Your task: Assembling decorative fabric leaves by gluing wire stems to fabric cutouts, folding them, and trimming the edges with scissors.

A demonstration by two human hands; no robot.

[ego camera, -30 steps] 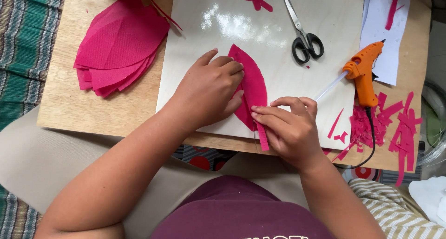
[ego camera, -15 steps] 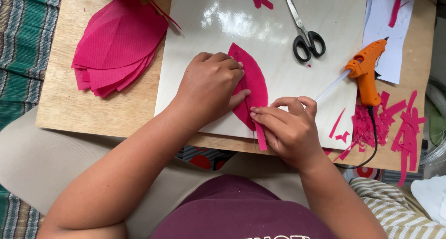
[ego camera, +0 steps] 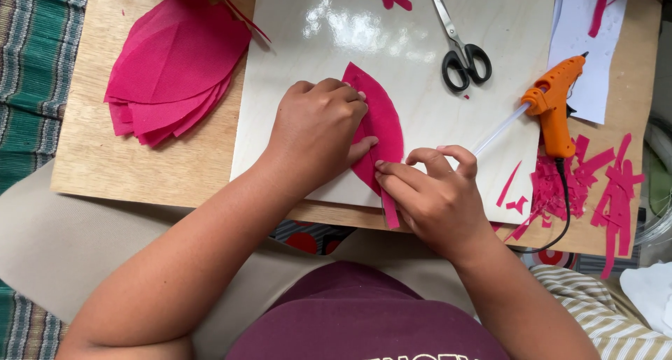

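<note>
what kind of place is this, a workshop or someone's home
Likely a home craft spot: a board set on the lap, with a glue gun, scissors and stacked pink petals.

Open glossy board [ego camera: 315, 45] lay free above the left hand [ego camera: 318, 132]. Scissors [ego camera: 458, 48] and an orange glue gun [ego camera: 553, 108] blocked the right; a stack of pink petals [ego camera: 171, 69] crowded the left.

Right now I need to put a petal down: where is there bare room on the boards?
Free: the glossy white board between the petal stack and scissors; bare wood below the stack. Crowded: the right edge, with glue gun and pink scraps.
</note>
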